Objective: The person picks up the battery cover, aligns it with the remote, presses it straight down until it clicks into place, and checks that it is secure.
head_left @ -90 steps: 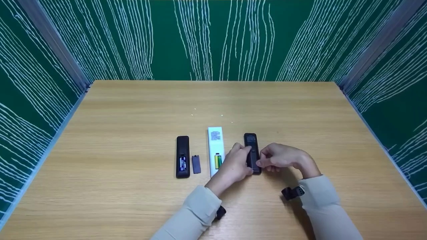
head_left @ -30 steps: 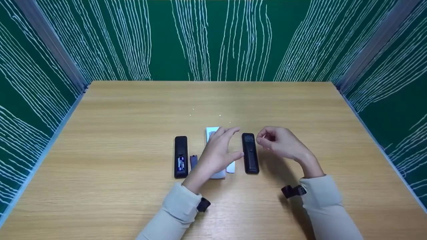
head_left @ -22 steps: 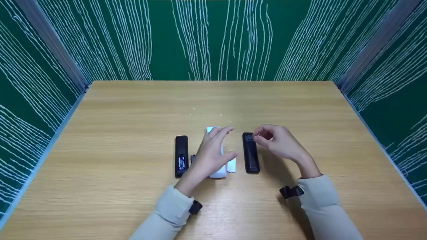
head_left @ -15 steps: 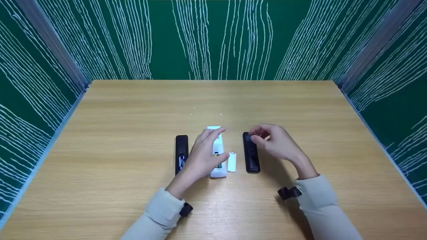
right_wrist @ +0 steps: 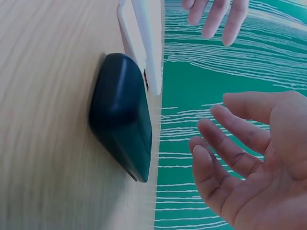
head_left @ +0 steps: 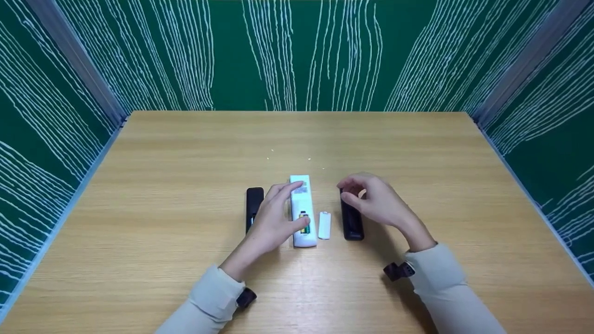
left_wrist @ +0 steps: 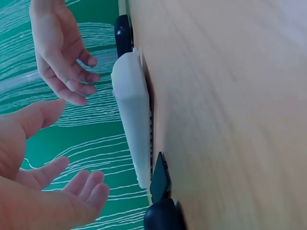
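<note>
My left hand (head_left: 274, 218) hovers over the gap between the left black remote control (head_left: 255, 200) and the white remote control (head_left: 301, 202), fingers apart and holding nothing. Batteries (head_left: 304, 224) show in the white remote's uncovered compartment. Its white battery cover (head_left: 324, 226) lies to the right of it. Over the upper part of the right black remote control (head_left: 353, 227) hangs my right hand (head_left: 378, 199), loosely bent, nothing in its fingers; the right wrist view shows it apart from that remote. The left black remote's dark battery cover (left_wrist: 160, 178) is hidden by my hand in the head view.
The remotes lie side by side on a wooden table (head_left: 185, 153). Several tiny white specks (head_left: 309, 159) are scattered behind them. Green panels (head_left: 232, 55) with white wavy lines stand at the back and both sides.
My left hand has let go of the right black remote and moved left past the white one. My right hand rose off that remote's side and drifted left over its top end.
</note>
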